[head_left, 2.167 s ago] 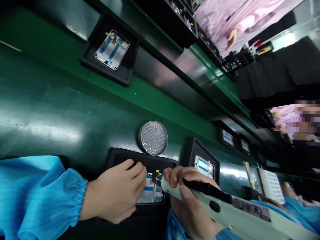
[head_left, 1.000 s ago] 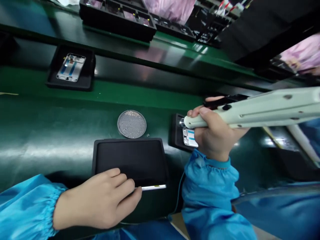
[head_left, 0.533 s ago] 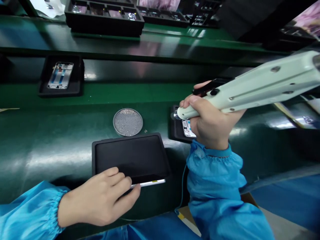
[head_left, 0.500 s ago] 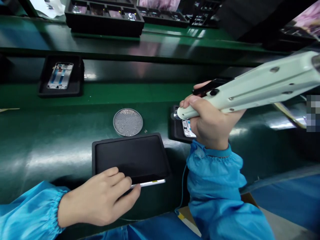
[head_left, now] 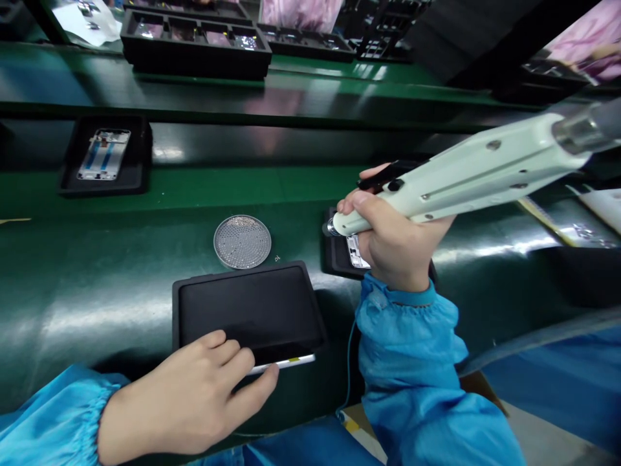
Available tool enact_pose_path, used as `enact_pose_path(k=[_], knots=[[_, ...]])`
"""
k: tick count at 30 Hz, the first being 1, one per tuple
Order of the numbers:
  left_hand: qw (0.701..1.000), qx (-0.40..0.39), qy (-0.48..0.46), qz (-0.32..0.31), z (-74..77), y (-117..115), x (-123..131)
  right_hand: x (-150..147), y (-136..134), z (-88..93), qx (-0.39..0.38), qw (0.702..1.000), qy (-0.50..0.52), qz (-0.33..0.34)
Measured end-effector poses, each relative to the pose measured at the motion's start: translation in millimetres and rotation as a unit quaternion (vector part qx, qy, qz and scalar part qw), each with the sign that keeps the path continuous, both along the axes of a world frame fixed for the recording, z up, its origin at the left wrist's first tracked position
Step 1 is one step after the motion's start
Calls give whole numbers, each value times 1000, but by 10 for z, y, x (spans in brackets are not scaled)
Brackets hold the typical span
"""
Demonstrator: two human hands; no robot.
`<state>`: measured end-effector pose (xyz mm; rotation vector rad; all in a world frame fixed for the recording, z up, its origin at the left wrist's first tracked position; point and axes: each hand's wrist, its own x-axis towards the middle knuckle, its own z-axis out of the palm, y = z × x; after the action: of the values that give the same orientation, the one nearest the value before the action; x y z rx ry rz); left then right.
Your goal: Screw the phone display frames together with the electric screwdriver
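Observation:
My left hand (head_left: 189, 398) lies over the near rim of a black rubber tray (head_left: 247, 310), fingers and thumb closed on a thin white strip with a yellow mark, the edge of a phone frame (head_left: 284, 364). The rest of that frame is hidden. My right hand (head_left: 395, 239) grips a pale green electric screwdriver (head_left: 460, 175) by its body. Its metal tip (head_left: 332, 226) points down-left, just above a second black tray (head_left: 339, 252). A phone frame (head_left: 356, 252) in that tray is mostly hidden by my right hand.
A round perforated metal screw tray (head_left: 241, 241) stands on the green bench behind the near tray. Another black tray with a phone frame (head_left: 103, 154) sits at the far left. Black multi-slot trays (head_left: 194, 58) line the shelf above; a pink-clad person (head_left: 582, 39) is at the upper right.
The view has swung from steeply tilted to nearly level. The screwdriver has left the near tray for the right-hand tray. The phone frame now shows only as a thin edge at the near rim.

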<state>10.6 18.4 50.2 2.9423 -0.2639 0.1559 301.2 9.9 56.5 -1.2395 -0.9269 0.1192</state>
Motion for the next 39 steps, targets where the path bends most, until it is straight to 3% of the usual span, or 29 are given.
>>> enact_pose_path(k=[39], knots=[[999,28,38,-4,91,-46,127,43,27,-5,9,1000,5,-5]])
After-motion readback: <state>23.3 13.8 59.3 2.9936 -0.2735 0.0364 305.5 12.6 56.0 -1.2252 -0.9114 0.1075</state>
